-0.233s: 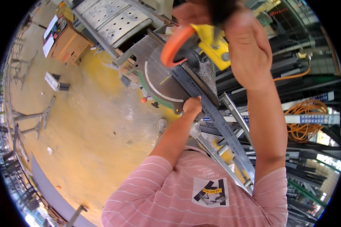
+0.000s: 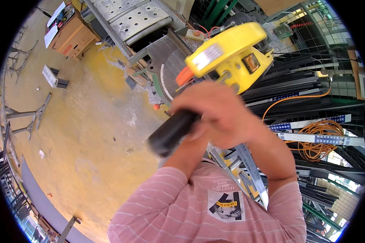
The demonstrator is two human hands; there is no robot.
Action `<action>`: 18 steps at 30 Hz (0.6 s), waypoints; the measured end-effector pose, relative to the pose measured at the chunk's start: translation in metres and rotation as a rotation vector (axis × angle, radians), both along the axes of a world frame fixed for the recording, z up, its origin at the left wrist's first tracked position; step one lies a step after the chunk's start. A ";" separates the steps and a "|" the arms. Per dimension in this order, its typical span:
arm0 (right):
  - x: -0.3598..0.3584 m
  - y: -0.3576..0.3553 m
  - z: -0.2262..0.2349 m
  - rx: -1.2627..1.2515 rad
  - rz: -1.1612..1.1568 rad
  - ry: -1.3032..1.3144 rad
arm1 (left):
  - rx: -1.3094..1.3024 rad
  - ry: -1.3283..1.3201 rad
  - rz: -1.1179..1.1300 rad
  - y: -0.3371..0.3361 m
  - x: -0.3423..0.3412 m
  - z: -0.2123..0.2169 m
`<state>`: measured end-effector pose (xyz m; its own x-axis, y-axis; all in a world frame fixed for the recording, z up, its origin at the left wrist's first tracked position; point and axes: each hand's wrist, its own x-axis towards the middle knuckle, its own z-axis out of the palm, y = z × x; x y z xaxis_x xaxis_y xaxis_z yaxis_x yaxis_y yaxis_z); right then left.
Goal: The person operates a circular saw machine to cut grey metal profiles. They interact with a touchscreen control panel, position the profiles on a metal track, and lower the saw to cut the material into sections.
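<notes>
My right hand [image 2: 215, 107] is wrapped round the black handle [image 2: 172, 133] of a cut-off saw, somewhat smeared by motion. The saw's yellow housing [image 2: 231, 46] stands beyond the hand, with an orange guard [image 2: 184, 76] at its left side. Beneath it lies the round grey saw table [image 2: 166, 54] with a green rim. A long grey metal profile [image 2: 251, 168] runs back from the saw toward my body; its far part is covered by my right arm. My left forearm [image 2: 192, 156] reaches up under the handle, and the left hand is hidden behind the right.
Perforated metal plates [image 2: 129, 20] adjoin the saw at the far side. A cardboard box [image 2: 75, 38] stands far left, and a short bundle of profiles [image 2: 54, 77] lies on the floor. Dark bars [image 2: 296, 77] and a coiled orange hose [image 2: 320, 139] fill the right side.
My right hand has swung the saw handle down and toward me, over my left hand. More of the yellow housing now shows, and the saw table is largely covered.
</notes>
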<state>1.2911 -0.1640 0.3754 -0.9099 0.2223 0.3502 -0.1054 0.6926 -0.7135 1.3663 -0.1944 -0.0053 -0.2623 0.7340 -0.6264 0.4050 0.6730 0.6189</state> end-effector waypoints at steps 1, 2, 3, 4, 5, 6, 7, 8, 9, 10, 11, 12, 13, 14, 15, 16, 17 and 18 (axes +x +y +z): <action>-0.012 -0.016 -0.006 0.003 0.001 -0.080 | 0.004 0.006 0.015 0.000 0.004 0.001; -0.022 -0.030 -0.025 0.022 0.021 -0.162 | 0.009 0.015 0.026 -0.001 0.006 0.001; -0.025 -0.038 -0.043 0.042 -0.020 -0.130 | 0.013 0.010 -0.006 -0.002 0.016 0.006; -0.030 -0.044 -0.059 0.051 -0.005 -0.194 | 0.015 0.016 0.000 -0.003 0.018 0.004; -0.035 -0.051 -0.070 0.063 0.019 -0.253 | 0.023 0.021 0.007 -0.004 0.018 0.006; -0.039 -0.056 -0.080 0.075 0.040 -0.314 | 0.030 0.018 0.011 -0.002 0.018 0.007; -0.043 -0.061 -0.090 0.084 0.060 -0.341 | 0.033 0.017 0.027 0.000 0.014 0.007; -0.046 -0.063 -0.097 0.093 0.070 -0.373 | 0.031 0.011 0.034 0.000 0.014 0.008; -0.048 -0.065 -0.104 0.101 0.076 -0.407 | 0.016 -0.003 0.024 0.000 0.012 0.010; -0.051 -0.064 -0.106 0.104 0.097 -0.473 | 0.003 -0.015 0.011 0.003 0.010 0.014; -0.054 -0.063 -0.108 0.107 0.116 -0.540 | -0.041 -0.090 0.006 0.004 0.009 0.017; -0.056 -0.062 -0.110 0.109 0.132 -0.608 | -0.050 -0.098 -0.004 0.004 0.008 0.022; -0.062 -0.063 -0.111 0.108 0.153 -0.642 | -0.054 -0.105 0.001 0.006 0.006 0.017; -0.067 -0.065 -0.113 0.106 0.173 -0.677 | -0.023 -0.044 0.002 0.006 0.006 0.014; -0.072 -0.066 -0.115 0.104 0.192 -0.711 | -0.006 -0.012 0.005 0.006 0.005 0.010; -0.075 -0.065 -0.118 0.093 0.207 -0.741 | 0.010 0.020 0.002 0.005 0.005 0.011; -0.078 -0.065 -0.121 0.081 0.223 -0.771 | 0.012 0.024 0.001 0.005 0.004 0.012; -0.081 -0.065 -0.125 0.070 0.239 -0.800 | -0.006 -0.002 -0.002 0.006 0.003 0.013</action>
<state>1.2099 -0.2291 0.2504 -0.9098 -0.0061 -0.4151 0.2649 0.7614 -0.5918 1.3693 -0.1882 0.0073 -0.2598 0.7305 -0.6316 0.4049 0.6762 0.6155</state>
